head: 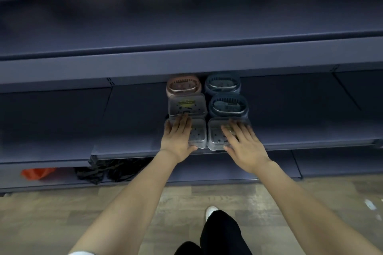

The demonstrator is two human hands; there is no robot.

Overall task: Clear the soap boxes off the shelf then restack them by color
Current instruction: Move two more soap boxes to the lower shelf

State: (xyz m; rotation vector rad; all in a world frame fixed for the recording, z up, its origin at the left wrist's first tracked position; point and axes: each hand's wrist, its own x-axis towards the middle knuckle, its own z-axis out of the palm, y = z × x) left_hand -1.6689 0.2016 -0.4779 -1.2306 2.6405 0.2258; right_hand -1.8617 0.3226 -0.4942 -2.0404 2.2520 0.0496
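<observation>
A person's left hand (pixel 177 137) lies flat, fingers straight, on a clear-lidded soap box (pixel 198 133) at the shelf (pixel 132 128) front; the right hand (pixel 241 142) rests likewise, fingers spread, on its neighbour (pixel 216 136). Beyond the left fingertips sit another clear box (pixel 187 105) and a pink one (pixel 183 85); beyond the right, two blue boxes (pixel 228 104).

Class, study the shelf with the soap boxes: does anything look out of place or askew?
Mostly tidy: two columns of soap boxes. The odd one is the pink soap box at the back left, standing lidless behind the lidded box. Both hands, left and right, rest on the front boxes.
</observation>
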